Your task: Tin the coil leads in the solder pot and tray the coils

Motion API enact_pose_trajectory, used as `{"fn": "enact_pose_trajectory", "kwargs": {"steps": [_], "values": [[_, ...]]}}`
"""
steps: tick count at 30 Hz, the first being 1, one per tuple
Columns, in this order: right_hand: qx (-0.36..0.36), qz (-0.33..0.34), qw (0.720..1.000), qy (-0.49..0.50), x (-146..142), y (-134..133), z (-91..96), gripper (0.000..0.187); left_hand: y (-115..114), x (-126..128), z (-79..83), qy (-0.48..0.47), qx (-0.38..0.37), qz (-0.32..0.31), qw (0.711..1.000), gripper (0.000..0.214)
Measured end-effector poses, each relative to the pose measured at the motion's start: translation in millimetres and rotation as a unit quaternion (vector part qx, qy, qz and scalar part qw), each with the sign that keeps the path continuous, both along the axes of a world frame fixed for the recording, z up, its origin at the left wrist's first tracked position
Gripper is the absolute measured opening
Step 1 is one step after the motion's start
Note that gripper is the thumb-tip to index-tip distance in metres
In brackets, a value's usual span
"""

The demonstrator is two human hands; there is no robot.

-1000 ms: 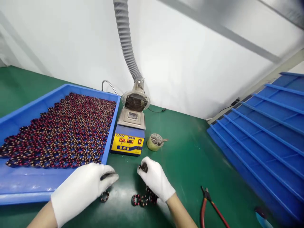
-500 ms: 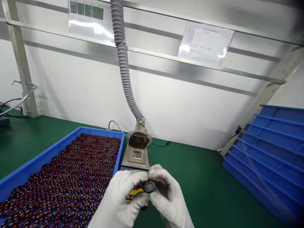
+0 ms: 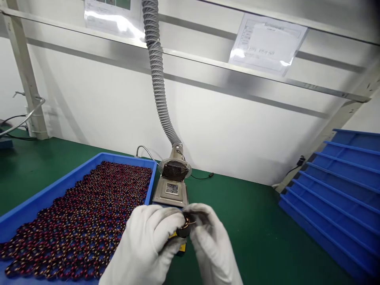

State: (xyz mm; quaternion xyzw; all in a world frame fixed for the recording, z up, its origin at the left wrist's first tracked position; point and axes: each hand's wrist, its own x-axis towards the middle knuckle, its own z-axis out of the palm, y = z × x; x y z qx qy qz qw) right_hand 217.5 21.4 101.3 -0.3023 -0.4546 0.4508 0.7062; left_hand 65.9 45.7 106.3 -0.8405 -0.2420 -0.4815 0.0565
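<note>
My left hand (image 3: 151,241), in a white glove, pinches a small dark ring-shaped coil (image 3: 184,229) between thumb and fingers. Copper-coloured bits show on the coil's upper face, and a thin wire end sticks out on its right. My right hand (image 3: 212,241), gloved too and slightly blurred, is curled close against the coil's right side. Its fingertips are pressed together; what lies between them is hidden. Just below and behind the coil, part of a yellow object (image 3: 182,247) shows. To the left, a blue tray (image 3: 153,180) holds many similar dark coils (image 3: 97,213) with red and copper-coloured parts.
A metal device (image 3: 170,190) with a round vent and grey corrugated hose (image 3: 160,87) stands beyond my hands. Stacked blue trays (image 3: 335,198) stand on the right. A green mat (image 3: 237,206) covers the table. Paper sheets (image 3: 267,43) hang from the rail above.
The coil has turned between my fingers: its grey side showed before, its darker side and copper bits show now. My right fingers have shifted; the view has tilted slightly down.
</note>
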Motion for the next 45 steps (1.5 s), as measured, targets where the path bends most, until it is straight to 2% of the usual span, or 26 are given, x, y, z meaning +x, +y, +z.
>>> {"fn": "enact_pose_trajectory", "kwargs": {"steps": [2,6,10,12,14,16,18,19,21,23,26,31,33,35,37,39,41,42,43,45], "values": [[-0.035,0.047,0.998,0.004,-5.4,2.4,-3.9,0.038,0.9,1.0,-1.3,-0.013,0.017,0.010,1.000,0.022],[-0.046,0.041,0.998,0.033,-12.8,3.5,-8.1,0.032,4.7,4.4,-3.4,-0.052,0.015,-0.001,0.999,0.027],[-0.062,0.043,0.996,0.046,-12.4,-0.5,-9.2,0.029,7.9,2.0,-1.6,-0.053,-0.039,-0.062,0.996,0.024],[-0.071,0.055,0.995,0.043,-11.0,1.0,-11.5,0.031,7.8,0.6,-0.1,-0.083,-0.092,-0.102,0.987,0.017],[-0.076,0.078,0.993,0.034,-9.3,5.1,-15.1,0.033,6.7,-0.1,1.0,-0.156,-0.179,-0.143,0.961,0.006],[-0.085,0.117,0.989,0.040,-7.9,9.1,-19.0,0.036,5.3,-1.1,2.6,-0.251,-0.278,-0.176,0.910,0.011],[-0.109,0.172,0.976,0.073,-7.4,11.1,-22.2,0.037,4.5,-2.9,6.1,-0.346,-0.337,-0.177,0.858,0.013],[-0.122,0.195,0.968,0.096,-7.7,11.4,-23.5,0.036,4.3,-3.8,8.8,-0.367,-0.355,-0.166,0.844,0.012],[-0.139,0.210,0.959,0.131,-9.0,12.0,-25.6,0.033,3.9,-3.9,15.0,-0.334,-0.389,-0.149,0.846,0.012],[-0.130,0.176,0.966,0.138,-10.5,13.3,-27.1,0.032,2.7,-0.8,19.2,-0.257,-0.427,-0.160,0.852,0.022],[-0.109,0.133,0.979,0.111,-11.6,14.2,-26.9,0.030,0.9,4.5,17.8,-0.264,-0.426,-0.197,0.843,0.012],[-0.132,0.177,0.965,0.139,-13.0,1.9,-19.4,0.027,5.1,-5.5,10.8,-0.376,-0.407,-0.154,0.818,0.008],[-0.136,0.177,0.962,0.159,-14.9,-3.1,-18.1,0.026,6.6,-8.4,12.1,-0.342,-0.426,-0.133,0.827,0.021],[-0.129,0.155,0.966,0.163,-17.0,-5.7,-19.3,0.025,5.4,-5.5,12.9,-0.290,-0.458,-0.144,0.828,0.029],[-0.128,0.140,0.969,0.155,-18.5,-6.5,-22.0,0.027,2.1,0.3,10.9,-0.317,-0.471,-0.181,0.803,0.023],[-0.135,0.147,0.969,0.144,-18.7,-6.8,-23.9,0.028,-0.9,3.2,7.3,-0.397,-0.465,-0.213,0.762,0.017],[-0.138,0.161,0.968,0.134,-17.7,-7.1,-23.9,0.029,-2.1,-0.2,5.6,-0.466,-0.447,-0.207,0.735,0.013],[-0.136,0.168,0.968,0.129,-17.0,-7.1,-23.1,0.030,-1.8,-3.6,6.4,-0.473,-0.441,-0.187,0.739,0.013],[-0.133,0.173,0.968,0.123,-16.3,-7.0,-22.1,0.030,-1.1,-7.1,8.4,-0.455,-0.440,-0.161,0.757,0.015],[-0.124,0.172,0.971,0.111,-15.4,-5.7,-20.4,0.030,0.9,-11.7,14.0,-0.349,-0.450,-0.132,0.811,0.023]]}}
